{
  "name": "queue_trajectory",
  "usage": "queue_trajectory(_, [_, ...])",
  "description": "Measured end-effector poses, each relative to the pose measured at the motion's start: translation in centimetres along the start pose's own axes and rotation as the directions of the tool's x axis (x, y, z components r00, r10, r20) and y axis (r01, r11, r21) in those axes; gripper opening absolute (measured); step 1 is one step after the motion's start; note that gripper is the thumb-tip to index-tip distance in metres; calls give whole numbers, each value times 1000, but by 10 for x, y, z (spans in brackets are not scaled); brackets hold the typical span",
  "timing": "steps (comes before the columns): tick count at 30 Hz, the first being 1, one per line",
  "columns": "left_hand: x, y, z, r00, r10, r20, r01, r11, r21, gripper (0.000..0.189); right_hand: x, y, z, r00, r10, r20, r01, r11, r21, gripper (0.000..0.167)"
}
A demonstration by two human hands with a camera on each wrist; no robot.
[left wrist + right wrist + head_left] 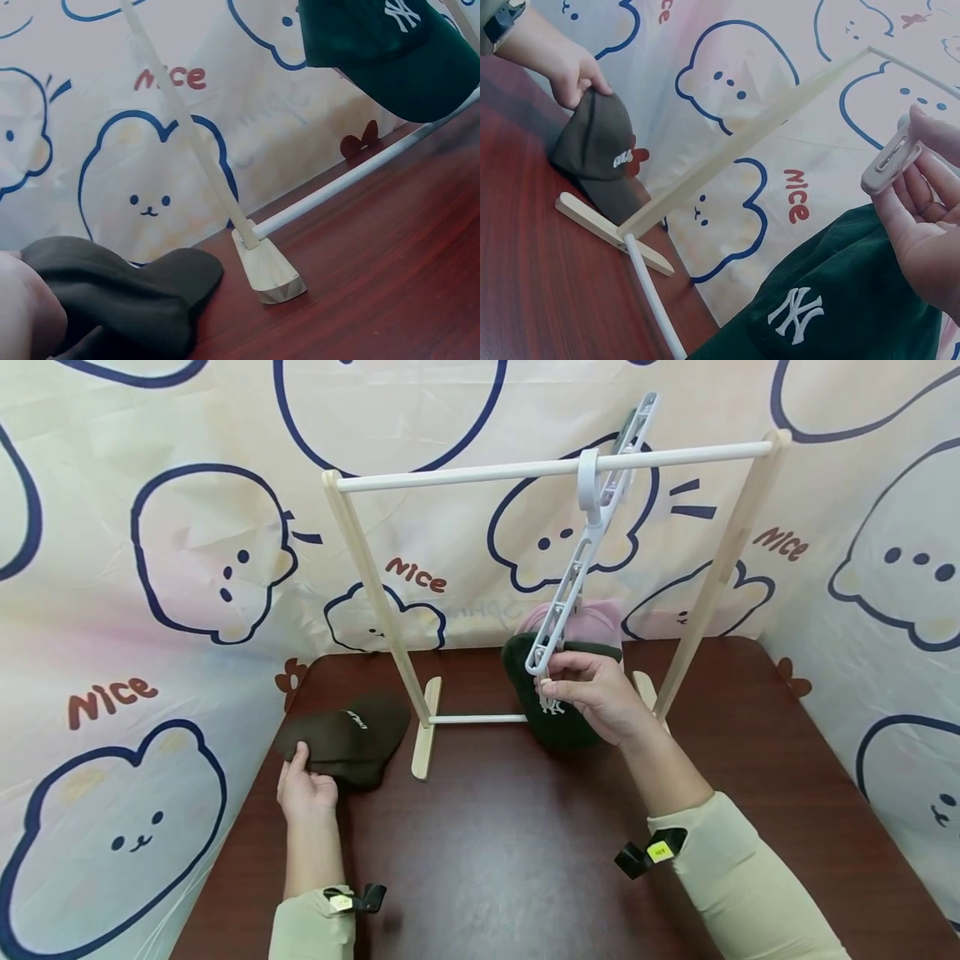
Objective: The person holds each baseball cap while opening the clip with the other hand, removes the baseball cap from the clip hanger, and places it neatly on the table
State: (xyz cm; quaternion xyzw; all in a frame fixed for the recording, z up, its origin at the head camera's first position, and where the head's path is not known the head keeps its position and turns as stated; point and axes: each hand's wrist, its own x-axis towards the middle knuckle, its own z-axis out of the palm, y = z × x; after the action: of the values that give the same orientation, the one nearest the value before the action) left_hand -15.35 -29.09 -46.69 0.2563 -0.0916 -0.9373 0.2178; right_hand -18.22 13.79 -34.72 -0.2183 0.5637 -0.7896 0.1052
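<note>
A dark brown cap [360, 739] with white lettering lies at the left of the table. My left hand [307, 789] pinches its edge between thumb and fingers, as the right wrist view also shows. From the white rod hangs a long pale-blue hanger [573, 568], tilted with its near end low. My right hand [607, 697] pinches the clip [543, 687] at that near end. Just behind these fingers hangs a dark green cap [840, 292] with a white NY logo. Further back on the hanger is a pink cap [588, 620], partly hidden by the green one.
A wooden rack with a white top rod [457, 476] and a lower rod [476, 719] stands on the dark red-brown table [465, 852]. Its left foot [425, 739] is beside the brown cap. A cartoon-printed cloth [225, 427] encloses the back and sides.
</note>
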Motion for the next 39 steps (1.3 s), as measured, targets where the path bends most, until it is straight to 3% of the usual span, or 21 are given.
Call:
queue_trajectory(8, [16, -16, 10, 991, 101, -92, -93, 991, 91, 46, -1, 0, 1, 1000, 1, 0, -1, 1000, 1, 26])
queue_trajectory(11, [22, -21, 14, 990, 93, -108, -75, 984, 159, 46, -1, 1, 2, 1000, 9, -1, -9, 1000, 5, 26])
queue_trajectory(14, [29, -25, 17, 992, 47, -116, -16, 967, 253, 52, -1, 2, 2, 1000, 15, -9, -15, 1000, 1, 25])
queue_trajectory(17, [34, -30, 20, 995, -34, -96, 67, 926, 373, 69, -2, 1, 3, 1000, 18, -18, -18, 1000, -8, 25])
queue_trajectory(21, [35, -38, 20, 988, -134, -73, 153, 845, 512, 91, -2, 1, 2, 1000, 15, -21, -15, 1000, -8, 24])
queue_trajectory(24, [34, -42, 19, 985, -161, -62, 169, 823, 543, 90, -2, 0, 2, 1000, 8, -17, -8, 1000, -11, 24])
queue_trajectory(31, [35, -43, 18, 989, -142, -35, 140, 845, 517, 46, -2, -1, 1, 1000, 14, -28, -14, 1000, -8, 24])
queue_trajectory(39, [29, -41, 22, 990, -143, 1, 124, 865, 486, 38, -1, 0, 1, 1000, 18, -21, -18, 1000, -10, 25])
